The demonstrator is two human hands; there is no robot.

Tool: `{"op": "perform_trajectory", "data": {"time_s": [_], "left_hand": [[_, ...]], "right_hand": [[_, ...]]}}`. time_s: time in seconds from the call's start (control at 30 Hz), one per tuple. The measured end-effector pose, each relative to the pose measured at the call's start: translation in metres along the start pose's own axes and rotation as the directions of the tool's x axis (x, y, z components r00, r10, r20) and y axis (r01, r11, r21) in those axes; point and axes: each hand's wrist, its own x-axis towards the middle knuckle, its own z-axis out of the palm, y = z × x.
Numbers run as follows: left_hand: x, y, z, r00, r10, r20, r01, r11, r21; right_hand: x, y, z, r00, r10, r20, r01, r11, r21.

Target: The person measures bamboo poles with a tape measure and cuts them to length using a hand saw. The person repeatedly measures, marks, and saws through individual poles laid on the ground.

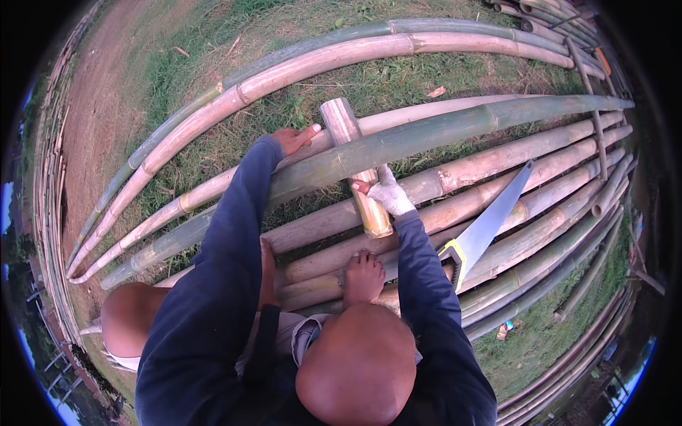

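A long green bamboo pole (398, 138) slopes across in front of me, with a paler bamboo pole (426, 113) just beyond it. A short, thick piece of bamboo (341, 121) crosses beneath the green pole, its near end cut and yellowish. My left hand (295, 140), bare, grips the pale pole left of the short piece; some of its fingers are hidden. My right hand (386, 193), in a whitish glove with bare fingertips showing, is closed around the near part of the short piece. A handsaw (490, 220) with a yellow-and-black handle lies on poles right of my right forearm.
Several bamboo poles (490, 160) lie side by side under my bare foot (364, 277). Two long curved poles (327, 57) rest on the grass farther off. More poles (554, 18) are stacked at the far right. A small colourful wrapper (504, 329) lies on the grass.
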Motion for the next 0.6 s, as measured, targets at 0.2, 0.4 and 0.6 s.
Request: {"op": "perform_trajectory", "data": {"time_s": [0.2, 0.4, 0.6], "left_hand": [[-0.065, 0.046, 0.023, 0.988, 0.148, -0.050, -0.144, 0.987, 0.066], [-0.066, 0.049, 0.041, 0.954, 0.225, -0.199, -0.161, 0.942, 0.294], [-0.061, 0.072, 0.045, 0.950, 0.229, -0.213, -0.164, 0.945, 0.282]], "right_hand": [[0.016, 0.022, 0.014, 0.975, 0.214, -0.052, -0.218, 0.970, -0.105], [0.030, 0.012, 0.004, 0.992, 0.123, -0.001, -0.123, 0.992, 0.040], [-0.024, -0.015, -0.019, 0.904, -0.339, -0.262, 0.129, 0.798, -0.589]]}}
